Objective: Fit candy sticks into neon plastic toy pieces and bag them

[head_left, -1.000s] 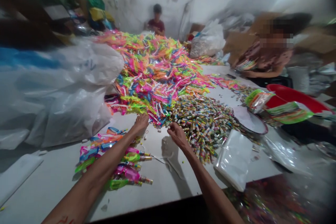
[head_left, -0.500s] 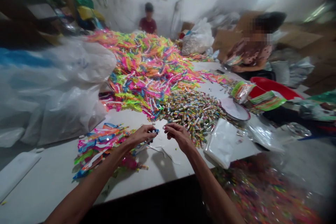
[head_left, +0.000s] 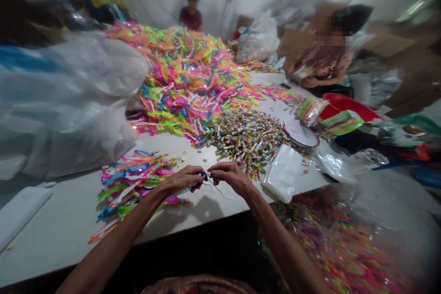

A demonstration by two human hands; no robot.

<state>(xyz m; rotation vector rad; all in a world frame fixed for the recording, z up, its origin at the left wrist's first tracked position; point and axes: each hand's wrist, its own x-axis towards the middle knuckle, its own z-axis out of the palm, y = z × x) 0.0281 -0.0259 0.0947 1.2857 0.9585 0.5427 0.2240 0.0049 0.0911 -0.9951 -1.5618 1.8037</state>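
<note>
My left hand is closed in a pinch around a small blue plastic piece, with a thin white strip trailing near it. Fingertips of my right hand are pressed together right at the blue piece's end; what they pinch is too small to make out. Both hands hover over the near part of the white table. To the left lies a loose pile of colourful plastic pieces with white strips. Just beyond my right hand spreads a heap of short patterned tubes.
A large heap of bright plastic pieces fills the table's far side. White sacks stand at left. A stack of clear bags, a round tray and a red basin are at right. Two people sit beyond the table.
My right hand has moved left, bringing its fingertips to the blue piece in my left hand. The view has tilted slightly downward.
</note>
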